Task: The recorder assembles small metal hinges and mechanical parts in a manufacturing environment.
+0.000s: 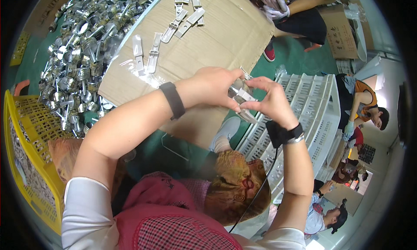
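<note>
My left hand (207,87) and my right hand (274,101) meet over the cardboard's near right side. Between them is a small shiny metal cup (237,93) with light-grey plastic pieces at it. The left thumb and fingers close on one side, while the right thumb and forefinger pinch the other. My fingers partly hide how the pieces join. Farther off on the cardboard sheet (217,54) lie several light-grey plastic handle pieces (153,53), loosely grouped.
Left of the cardboard is a big heap of metal cups with stems (84,54). A yellow crate (38,115) with small parts stands at the left. White slatted plastic crates (319,106) are stacked on my right. Across the cardboard a co-worker's gloved hands (274,2) show; others sit farther right.
</note>
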Action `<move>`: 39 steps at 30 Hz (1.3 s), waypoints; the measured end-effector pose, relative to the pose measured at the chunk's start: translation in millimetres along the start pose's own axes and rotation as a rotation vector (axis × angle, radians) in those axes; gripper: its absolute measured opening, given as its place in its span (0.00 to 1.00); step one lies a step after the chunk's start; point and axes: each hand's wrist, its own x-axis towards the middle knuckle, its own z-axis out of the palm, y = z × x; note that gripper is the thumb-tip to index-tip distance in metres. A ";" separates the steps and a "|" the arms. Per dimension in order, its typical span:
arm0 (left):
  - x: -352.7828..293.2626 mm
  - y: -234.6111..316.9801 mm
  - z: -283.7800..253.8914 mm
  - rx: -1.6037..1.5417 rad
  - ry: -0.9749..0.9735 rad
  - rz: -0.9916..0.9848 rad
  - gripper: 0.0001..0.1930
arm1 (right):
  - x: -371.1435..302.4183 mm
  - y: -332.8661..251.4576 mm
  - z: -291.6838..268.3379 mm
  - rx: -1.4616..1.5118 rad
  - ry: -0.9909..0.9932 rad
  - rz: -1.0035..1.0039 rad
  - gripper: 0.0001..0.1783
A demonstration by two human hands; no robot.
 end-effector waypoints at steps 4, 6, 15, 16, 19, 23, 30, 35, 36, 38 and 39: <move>11.1 1.4 -4.0 0.073 0.003 -0.011 0.34 | 21.3 15.4 -18.3 0.077 -0.185 0.132 0.29; 16.7 1.8 -5.7 0.068 -0.032 -0.066 0.34 | 28.2 25.7 -20.2 0.317 -0.247 0.225 0.33; 34.6 -7.0 -7.6 0.047 0.014 -0.179 0.33 | -13.0 -29.1 24.3 -0.626 0.188 -0.059 0.49; 37.0 -3.0 -10.6 0.038 0.019 -0.178 0.33 | -11.8 -24.2 26.0 -0.634 0.180 -0.060 0.49; 32.7 2.4 -15.6 0.031 -0.029 -0.272 0.31 | -0.5 -10.8 22.9 -0.619 0.241 -0.075 0.46; 14.3 1.6 -11.6 0.122 0.189 -0.157 0.27 | 16.7 2.1 12.1 -0.591 0.265 -0.079 0.38; 2.6 -7.5 -6.4 0.130 0.260 -0.155 0.26 | 23.9 -8.4 18.4 -0.557 0.212 -0.032 0.39; 3.0 3.1 -8.4 0.085 0.152 -0.123 0.27 | 2.2 -17.6 44.6 -0.380 0.238 0.087 0.45; 1.8 6.5 -6.0 0.066 0.101 -0.102 0.27 | -7.7 -15.2 51.5 -0.344 0.252 0.108 0.46; -6.6 7.0 3.4 0.064 0.025 -0.076 0.28 | -18.3 -22.5 56.5 -0.327 0.290 0.128 0.45; -13.1 4.3 10.3 0.101 0.069 0.013 0.29 | -22.2 -26.1 57.8 -0.320 0.280 0.068 0.43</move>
